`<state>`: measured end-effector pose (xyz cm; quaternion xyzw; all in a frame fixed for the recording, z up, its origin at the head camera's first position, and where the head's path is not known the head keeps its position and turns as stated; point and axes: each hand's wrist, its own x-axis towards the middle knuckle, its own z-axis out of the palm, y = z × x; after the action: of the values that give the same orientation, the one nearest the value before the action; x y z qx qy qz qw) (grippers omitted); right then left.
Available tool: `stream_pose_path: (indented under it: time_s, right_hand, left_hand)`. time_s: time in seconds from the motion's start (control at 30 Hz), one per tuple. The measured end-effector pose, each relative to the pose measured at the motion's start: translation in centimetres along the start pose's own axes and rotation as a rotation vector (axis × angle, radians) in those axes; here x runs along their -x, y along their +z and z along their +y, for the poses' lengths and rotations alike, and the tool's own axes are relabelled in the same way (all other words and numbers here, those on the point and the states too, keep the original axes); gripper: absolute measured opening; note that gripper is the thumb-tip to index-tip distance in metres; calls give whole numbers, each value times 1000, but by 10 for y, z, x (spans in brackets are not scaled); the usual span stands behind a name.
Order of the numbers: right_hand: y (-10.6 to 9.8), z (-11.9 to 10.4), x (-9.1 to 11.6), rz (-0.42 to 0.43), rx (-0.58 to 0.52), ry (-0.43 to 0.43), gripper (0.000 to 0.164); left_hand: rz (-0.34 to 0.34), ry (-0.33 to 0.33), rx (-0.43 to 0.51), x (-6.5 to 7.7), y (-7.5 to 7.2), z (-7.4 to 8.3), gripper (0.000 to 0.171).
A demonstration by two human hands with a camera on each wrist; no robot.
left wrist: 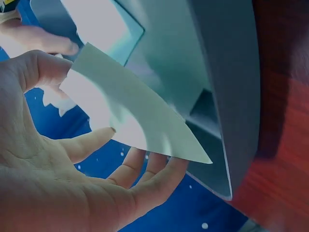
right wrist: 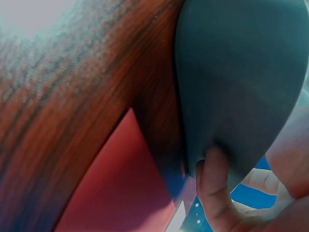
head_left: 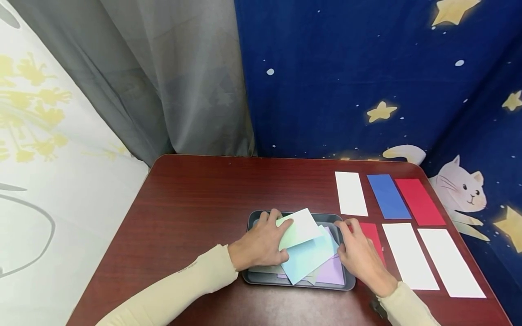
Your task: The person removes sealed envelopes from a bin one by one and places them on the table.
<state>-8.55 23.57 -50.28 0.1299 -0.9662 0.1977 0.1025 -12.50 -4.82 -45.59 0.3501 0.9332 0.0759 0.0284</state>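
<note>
My left hand (head_left: 261,242) holds a pale green paper card (head_left: 295,230) over the tray, thumb at one edge and fingertips at another. In the left wrist view the card (left wrist: 125,106) bows between thumb and fingers. Beneath it, a light blue card (head_left: 307,258) and a lilac card (head_left: 331,271) lie overlapping in the dark grey tray (head_left: 302,285). My right hand (head_left: 363,256) grips the tray's right rim. A finger presses the tray's outer wall (right wrist: 231,87) in the right wrist view.
Right of the tray, red (head_left: 371,235) and white (head_left: 409,256) cards lie in a row, with another white card (head_left: 451,262). Behind them are white (head_left: 351,194), blue (head_left: 389,197) and red (head_left: 420,201) cards. Curtains (head_left: 326,90) hang behind the brown table (head_left: 195,203).
</note>
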Motion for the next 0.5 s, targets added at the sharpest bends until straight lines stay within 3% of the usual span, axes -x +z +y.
stream_pose_path:
  time_s: [0.5]
  right_hand:
    - [1,0,1,7,-5,0,58]
  left_hand:
    - [57,-118,26,0,-21,-37,74]
